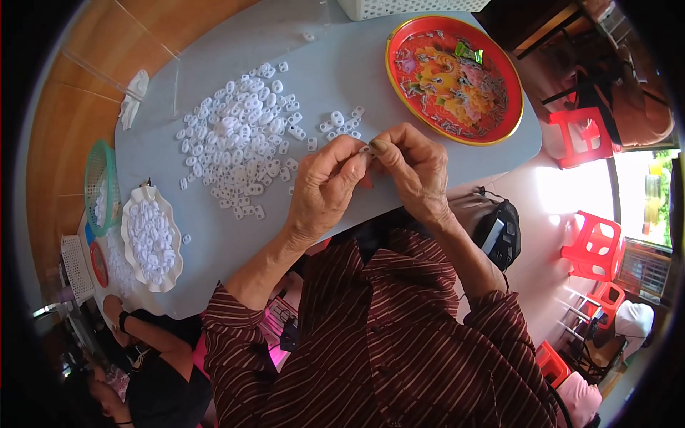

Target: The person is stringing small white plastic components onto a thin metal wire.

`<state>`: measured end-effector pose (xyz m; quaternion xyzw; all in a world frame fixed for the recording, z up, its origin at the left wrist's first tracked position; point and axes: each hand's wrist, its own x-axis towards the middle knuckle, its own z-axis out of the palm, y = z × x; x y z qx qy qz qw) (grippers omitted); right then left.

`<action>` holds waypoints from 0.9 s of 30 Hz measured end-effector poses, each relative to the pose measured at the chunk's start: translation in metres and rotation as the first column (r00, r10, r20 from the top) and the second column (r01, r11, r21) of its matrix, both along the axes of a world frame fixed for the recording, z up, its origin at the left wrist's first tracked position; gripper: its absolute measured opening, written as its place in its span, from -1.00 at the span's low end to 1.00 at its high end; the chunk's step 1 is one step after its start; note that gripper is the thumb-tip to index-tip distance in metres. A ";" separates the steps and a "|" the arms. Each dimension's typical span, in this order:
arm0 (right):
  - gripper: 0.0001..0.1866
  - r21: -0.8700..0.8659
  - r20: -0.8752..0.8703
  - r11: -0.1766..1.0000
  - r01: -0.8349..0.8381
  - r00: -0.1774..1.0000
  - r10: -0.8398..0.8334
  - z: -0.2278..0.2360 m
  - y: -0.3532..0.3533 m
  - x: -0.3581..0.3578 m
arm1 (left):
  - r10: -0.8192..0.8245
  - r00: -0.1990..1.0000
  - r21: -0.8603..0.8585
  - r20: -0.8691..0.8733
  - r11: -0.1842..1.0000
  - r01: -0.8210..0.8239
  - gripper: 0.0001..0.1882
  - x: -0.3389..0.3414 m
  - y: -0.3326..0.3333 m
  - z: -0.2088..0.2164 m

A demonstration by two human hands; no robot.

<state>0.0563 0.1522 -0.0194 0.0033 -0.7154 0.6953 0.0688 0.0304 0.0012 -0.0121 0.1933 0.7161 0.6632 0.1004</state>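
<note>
My left hand (325,185) and my right hand (415,170) meet over the table's near edge, fingertips pinched together. A tiny pale piece (365,150) shows between them, mostly covered by the fingers. Just beyond my hands lies a small cluster of white oval plastic pieces with holes (337,119). To the left spreads a large heap of the same white plastic pieces (235,123), some stacked, some lying singly. At the far right stands a round red tray (511,77) with a flower pattern and gold rim. Many small metal parts (437,118) are scattered in it.
A green packet (468,53) lies in the tray. On the left, a scalloped white dish (174,267) holds more white pieces, beside a green basket (91,167). A white basket (414,8) stands at the far edge. Another person's arm (160,335) is at lower left; red stools (594,246) stand right.
</note>
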 end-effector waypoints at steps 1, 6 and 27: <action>-0.88 -0.058 0.003 0.998 -0.029 1.000 0.029 -0.001 0.000 0.000 | 0.003 1.000 -0.002 -0.005 1.000 -0.003 -0.84 -0.001 -0.001 0.001; -0.88 -0.093 -0.035 0.985 -0.146 0.989 0.143 -0.005 0.003 -0.004 | -0.050 0.997 -0.061 -0.051 0.997 0.046 -0.83 -0.007 -0.013 0.000; -0.91 -0.231 0.096 0.971 -0.064 0.991 0.088 -0.002 0.004 0.002 | -0.503 0.726 -0.723 -0.469 0.691 0.011 -0.85 -0.079 -0.016 0.012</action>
